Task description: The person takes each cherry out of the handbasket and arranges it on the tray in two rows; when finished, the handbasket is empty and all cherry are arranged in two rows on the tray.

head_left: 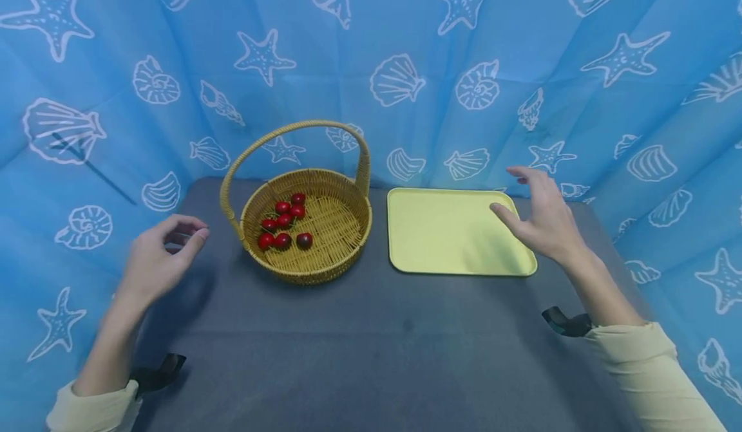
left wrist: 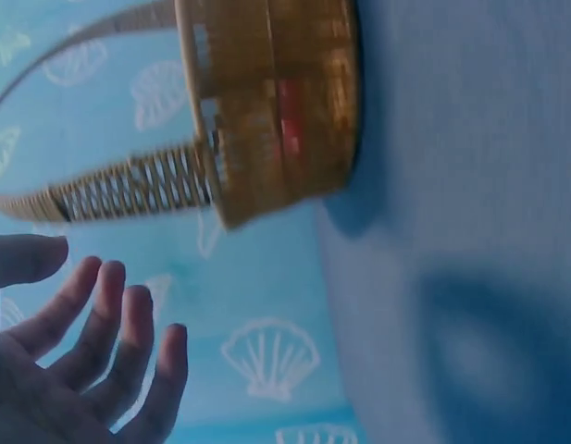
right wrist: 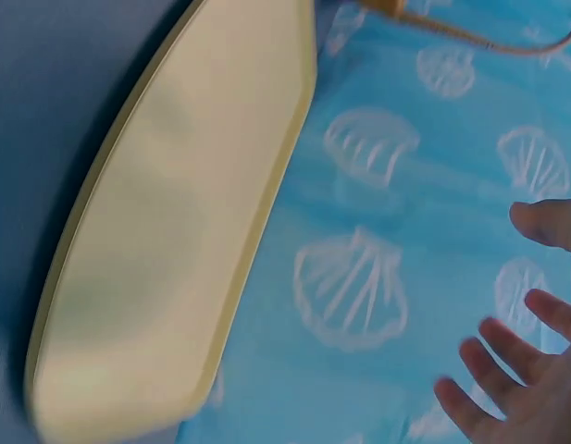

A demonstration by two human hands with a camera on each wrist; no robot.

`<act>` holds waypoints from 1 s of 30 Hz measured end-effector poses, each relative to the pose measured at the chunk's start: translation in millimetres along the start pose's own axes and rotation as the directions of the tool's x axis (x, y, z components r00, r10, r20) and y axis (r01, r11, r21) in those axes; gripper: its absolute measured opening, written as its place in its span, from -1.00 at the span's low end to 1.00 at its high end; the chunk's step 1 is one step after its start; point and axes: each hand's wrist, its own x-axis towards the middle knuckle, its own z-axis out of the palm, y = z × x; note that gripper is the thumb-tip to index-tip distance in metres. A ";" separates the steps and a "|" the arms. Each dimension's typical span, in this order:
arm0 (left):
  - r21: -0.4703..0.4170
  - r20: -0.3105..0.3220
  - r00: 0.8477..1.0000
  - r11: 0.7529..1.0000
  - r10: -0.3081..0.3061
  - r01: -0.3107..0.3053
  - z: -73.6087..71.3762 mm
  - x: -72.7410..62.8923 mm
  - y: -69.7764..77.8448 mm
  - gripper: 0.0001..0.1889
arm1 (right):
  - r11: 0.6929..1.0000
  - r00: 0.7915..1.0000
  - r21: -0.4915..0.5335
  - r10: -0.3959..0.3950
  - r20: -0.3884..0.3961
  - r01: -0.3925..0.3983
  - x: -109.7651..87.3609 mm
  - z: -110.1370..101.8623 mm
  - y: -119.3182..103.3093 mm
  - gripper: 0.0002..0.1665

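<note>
A wicker basket (head_left: 348,258) with a tall arched handle stands left of centre on the table. Several dark red cherries (head_left: 283,221) lie in its left half, some with stems. My left hand (head_left: 158,258) hovers to the left of the basket, its fingers loosely bent around nothing; in the left wrist view the same hand (left wrist: 100,351) is apart from the basket (left wrist: 285,111). To the right of the basket lies a yellow tray (head_left: 446,229) with nothing on it. Over the tray's right end hangs my right hand (head_left: 542,216), fingers extended, thumb apart, holding nothing.
A dark grey cloth (head_left: 371,355) covers the table. Behind and around both sides hangs a blue curtain (head_left: 348,52) printed with white shells and starfish. A black strap mount sits at each wrist, below the cream sleeves (head_left: 637,355).
</note>
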 end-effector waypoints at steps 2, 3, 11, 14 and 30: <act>-0.038 0.024 1.000 0.999 0.008 -0.007 7.5 -5.6 6.2 -0.80 | 0.996 0.999 0.087 0.004 0.046 -0.008 4.4 9.2 -11.4 -0.27; -0.053 0.041 0.999 0.999 0.008 -0.006 11.4 -8.2 9.1 -0.81 | 0.992 0.997 0.124 0.004 0.071 -0.013 7.1 14.3 -16.9 -0.31; -0.089 0.164 0.986 0.995 -0.037 0.053 43.5 -25.2 27.4 -0.79 | 0.941 0.955 0.329 -0.026 0.296 -0.077 34.1 56.1 -60.4 -0.59; -0.095 0.160 0.985 0.992 -0.067 0.083 54.1 -30.2 32.2 -0.76 | 0.927 0.929 0.367 -0.069 0.363 -0.075 45.0 68.4 -76.1 -0.65; -0.218 0.042 0.970 0.945 -0.240 0.243 87.0 -40.6 36.4 -0.72 | 0.840 0.755 0.542 -0.379 0.534 0.038 102.0 130.8 -136.6 -0.84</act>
